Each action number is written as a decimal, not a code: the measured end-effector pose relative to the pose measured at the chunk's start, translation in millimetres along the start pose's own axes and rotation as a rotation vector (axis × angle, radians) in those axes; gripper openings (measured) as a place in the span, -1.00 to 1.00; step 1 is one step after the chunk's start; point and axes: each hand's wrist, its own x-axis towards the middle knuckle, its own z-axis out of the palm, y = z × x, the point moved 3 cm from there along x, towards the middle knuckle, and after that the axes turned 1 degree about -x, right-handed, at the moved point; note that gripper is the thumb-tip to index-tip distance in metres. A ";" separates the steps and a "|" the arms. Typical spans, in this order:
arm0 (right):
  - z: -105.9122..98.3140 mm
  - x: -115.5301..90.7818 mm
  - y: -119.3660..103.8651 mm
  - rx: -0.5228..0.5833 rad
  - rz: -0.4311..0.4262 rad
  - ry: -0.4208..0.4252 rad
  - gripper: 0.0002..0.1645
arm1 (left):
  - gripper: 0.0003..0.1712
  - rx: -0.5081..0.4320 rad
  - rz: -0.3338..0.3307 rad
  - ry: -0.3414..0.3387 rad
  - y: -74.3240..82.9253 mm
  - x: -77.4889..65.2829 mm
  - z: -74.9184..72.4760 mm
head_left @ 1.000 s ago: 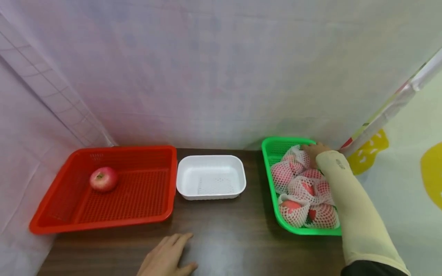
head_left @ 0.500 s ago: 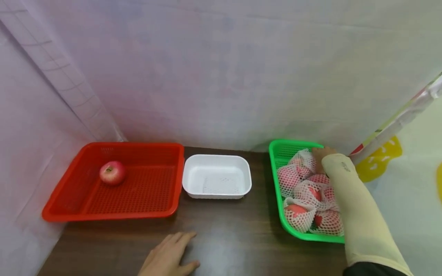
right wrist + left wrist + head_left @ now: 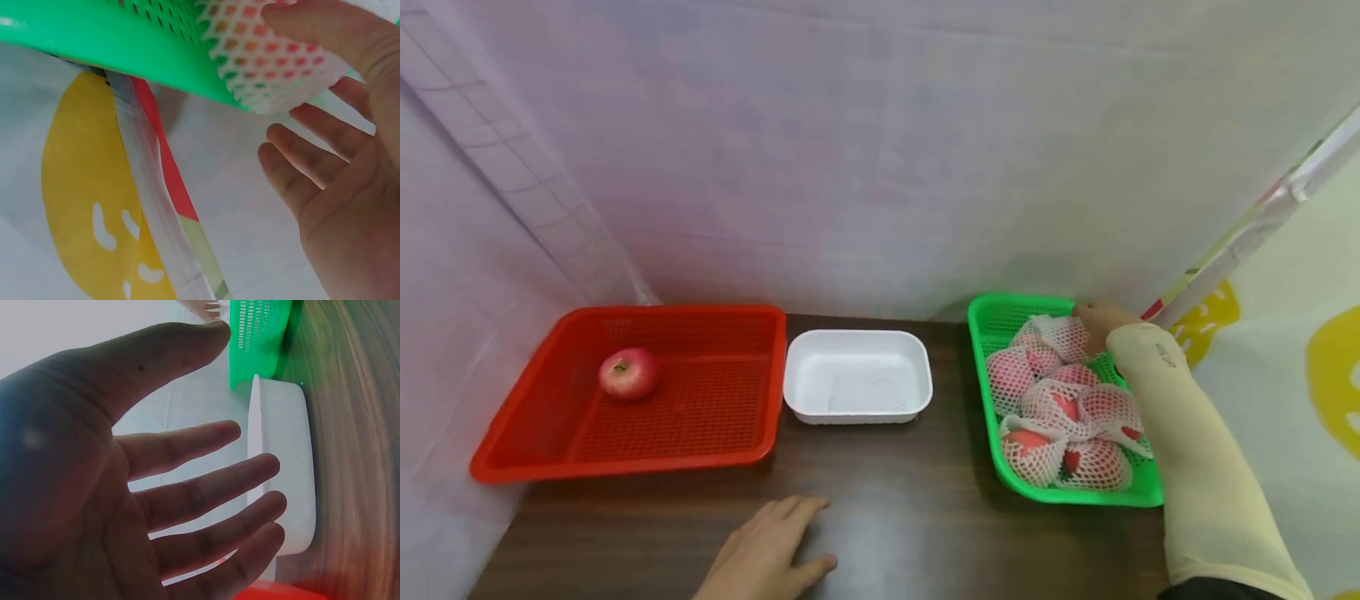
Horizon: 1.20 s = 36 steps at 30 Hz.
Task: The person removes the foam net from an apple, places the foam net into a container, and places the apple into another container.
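Note:
My right hand (image 3: 1101, 323) is at the far right corner of the green basket (image 3: 992, 417), which holds several red apples in white foam nets. In the right wrist view, its thumb lies on a netted apple (image 3: 269, 56) at the basket's rim; the index finger is behind the net and the other fingers reach out below. The same netted apple (image 3: 1066, 337) shows beside the hand in the head view. My left hand (image 3: 767, 550) is low over the front of the table, fingers spread and holding nothing. One bare apple (image 3: 628, 373) lies in the red basket (image 3: 625, 471).
A white plastic tray (image 3: 857, 417) stands between the two baskets on the brown wooden table (image 3: 910, 533). Pale sheeting (image 3: 850, 167) hangs behind the baskets and at both sides. A yellow-printed sheet (image 3: 1210, 317) is close to the green basket's right side.
My right hand and forearm have shifted slightly right, along with the netted apple, uncovering more of the basket's right side. The left hand stays about where it was. The head view swayed slightly.

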 end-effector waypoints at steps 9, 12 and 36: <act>33.5 11.0 -3.0 -0.259 -0.052 0.055 -0.07 | -0.27 -0.064 -0.050 -0.037 -9.8 1.0 5.2; 35.4 8.0 -3.2 -0.360 -0.074 0.086 -0.16 | -0.26 -0.049 -0.036 -0.017 -9.4 -1.6 6.1; -58.3 -84.9 -141.5 -0.107 -0.471 0.457 0.13 | -0.27 0.024 0.060 0.072 2.2 3.8 -9.6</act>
